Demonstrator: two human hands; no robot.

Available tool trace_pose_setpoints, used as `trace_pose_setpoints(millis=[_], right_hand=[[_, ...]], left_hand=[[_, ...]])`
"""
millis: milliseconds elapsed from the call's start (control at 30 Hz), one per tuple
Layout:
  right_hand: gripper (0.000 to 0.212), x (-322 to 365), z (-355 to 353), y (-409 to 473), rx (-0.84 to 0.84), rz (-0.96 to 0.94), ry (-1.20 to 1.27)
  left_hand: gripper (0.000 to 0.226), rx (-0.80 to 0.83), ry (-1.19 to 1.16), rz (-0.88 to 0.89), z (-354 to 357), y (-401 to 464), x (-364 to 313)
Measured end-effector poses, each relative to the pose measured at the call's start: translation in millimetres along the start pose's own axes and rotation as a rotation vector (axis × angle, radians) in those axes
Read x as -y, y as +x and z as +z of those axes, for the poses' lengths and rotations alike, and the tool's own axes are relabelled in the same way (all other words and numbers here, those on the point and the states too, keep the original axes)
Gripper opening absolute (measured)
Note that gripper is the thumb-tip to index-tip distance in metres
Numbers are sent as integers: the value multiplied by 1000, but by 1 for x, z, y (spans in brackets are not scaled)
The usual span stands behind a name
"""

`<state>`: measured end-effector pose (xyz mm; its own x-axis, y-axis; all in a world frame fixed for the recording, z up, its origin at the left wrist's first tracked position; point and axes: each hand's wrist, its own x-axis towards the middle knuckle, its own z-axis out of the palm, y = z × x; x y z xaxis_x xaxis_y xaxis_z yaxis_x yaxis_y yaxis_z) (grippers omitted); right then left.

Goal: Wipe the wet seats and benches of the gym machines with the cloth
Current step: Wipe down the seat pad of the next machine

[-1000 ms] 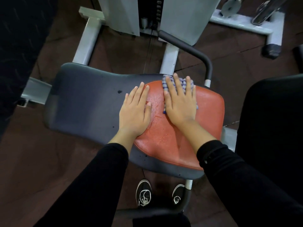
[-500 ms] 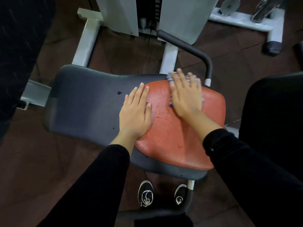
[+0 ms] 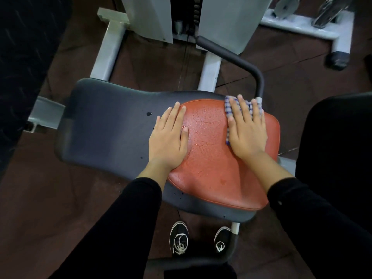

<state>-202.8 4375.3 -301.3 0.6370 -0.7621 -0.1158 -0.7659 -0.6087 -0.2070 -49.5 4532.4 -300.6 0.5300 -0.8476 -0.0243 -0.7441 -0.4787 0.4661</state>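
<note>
The person leans over a padded gym seat [image 3: 112,125] with a dark grey vinyl surround and a red-orange vinyl panel [image 3: 217,168] set into it. The right hand [image 3: 246,129] lies flat with its fingers spread, pressing a blue-and-white checked cloth [image 3: 228,106] down at the panel's far right corner; the cloth shows only past the fingertips and along the thumb side, the rest being under the palm. The left hand [image 3: 170,135] rests flat and empty across the seam where grey meets red, fingers straight and close together, seemingly there to steady the person. The two hands are apart, with a stretch of beaded red vinyl between them.

That stretch is where the work remains, I would say. Fine water droplets [image 3: 203,125] cover the red panel from between the hands down toward the wrists, and a few dark drops sit on the grey vinyl beyond the left hand's fingers and near its wrist. Whether the strip under the right hand is dry cannot be seen. So this seat looks barely begun: most of the red panel needs passes, then the grey part. A black padded surface [image 3: 338,148] lies to the right of the right forearm; whether it is wet I cannot tell.
</note>
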Motion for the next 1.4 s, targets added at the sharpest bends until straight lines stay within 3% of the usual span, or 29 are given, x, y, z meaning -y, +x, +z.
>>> trace_pose_setpoints(millis=[100, 233, 367, 500, 700, 900, 1133, 1267, 1400], right_hand=[[55, 35, 0, 19, -7, 34, 35], [53, 55, 5, -16, 35, -207, -18], [51, 14, 5, -56, 71, -375, -35], [51, -13, 2, -35, 40, -256, -46], [55, 31, 2, 18, -12, 26, 41], [52, 43, 6, -42, 49, -176, 42], [57, 27, 20, -130, 67, -146, 23], [57, 20, 19, -141, 81, -141, 21], [56, 14, 20, -143, 74, -128, 0]], left_hand=[[54, -5, -5, 4, 1, 0, 0], [53, -13, -15, 19, 0, 0, 2], [54, 4, -17, 19, 0, 0, 3], [54, 4, -12, 13, 0, 0, 1], [53, -7, -13, 18, -1, 1, 2], [53, -13, 15, 39, 1, 1, 4], [58, 18, 160, 77, -7, -4, -2], [56, 48, 175, 213, -10, -27, 2], [58, 104, 210, 209, -8, -34, 8]])
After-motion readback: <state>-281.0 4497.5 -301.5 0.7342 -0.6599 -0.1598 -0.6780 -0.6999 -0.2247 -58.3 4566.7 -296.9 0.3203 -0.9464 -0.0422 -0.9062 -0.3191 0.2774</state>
